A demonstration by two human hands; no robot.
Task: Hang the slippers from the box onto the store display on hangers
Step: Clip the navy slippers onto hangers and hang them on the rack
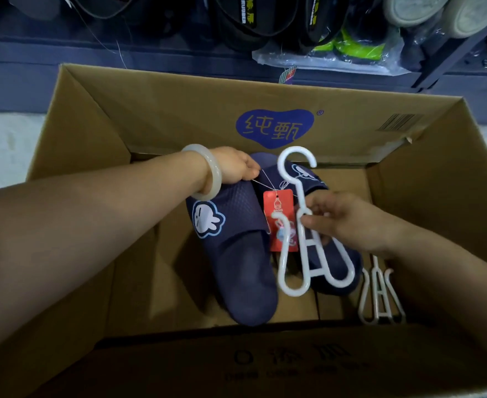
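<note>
Slippers, navy rubber with white rabbit patches (230,254), lie inside the brown cardboard box (179,116), and I see my left hand (235,168) pinching their thin tie string at the far end. My right hand (342,219) pinches the white plastic hanger (299,225) over the right slipper, beside a red paper tag (279,205); spare white hangers (380,294) lie near right.

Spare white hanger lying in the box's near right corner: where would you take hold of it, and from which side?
Judging by its pose, pinch the spare hanger at its straight middle stem, coming from above. It lies flat on the box floor near the right wall, and the right hand holding the other hanger crowds its upper end.
</note>
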